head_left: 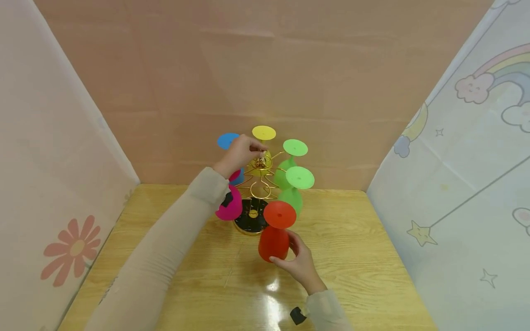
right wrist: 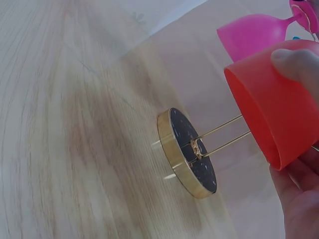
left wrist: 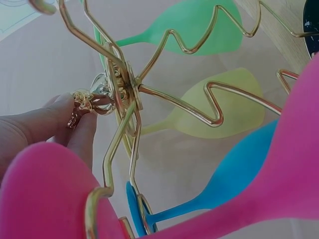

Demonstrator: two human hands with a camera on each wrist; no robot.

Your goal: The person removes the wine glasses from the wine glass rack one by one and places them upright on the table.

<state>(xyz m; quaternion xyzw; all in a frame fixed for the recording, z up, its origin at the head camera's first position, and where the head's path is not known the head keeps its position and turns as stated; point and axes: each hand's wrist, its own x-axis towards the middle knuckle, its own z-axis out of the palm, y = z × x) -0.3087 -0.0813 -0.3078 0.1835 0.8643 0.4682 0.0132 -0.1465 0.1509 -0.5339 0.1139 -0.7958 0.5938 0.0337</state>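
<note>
A gold wire goblet rack stands on a round black base (head_left: 248,225) with a gold rim. At its top, my left hand (head_left: 239,155) pinches a small gold ornamental knob (left wrist: 83,101) between thumb and fingers. My right hand (head_left: 303,265) grips the bowl of a red goblet (head_left: 273,242), which is upside down at the rack's front right, its mouth facing down above the table. Around the rack hang upside-down goblets: a pink goblet (head_left: 232,208), partly behind the left sleeve, a blue goblet (head_left: 227,140), a yellow goblet (head_left: 263,133) and two green goblets (head_left: 300,178).
The rack stands on a wood-grain table (head_left: 352,276). Behind it rises a plain brownish backdrop (head_left: 290,69). Pale side panels flank the table, with a flower print (head_left: 76,248) on the left and a star print (head_left: 421,233) on the right.
</note>
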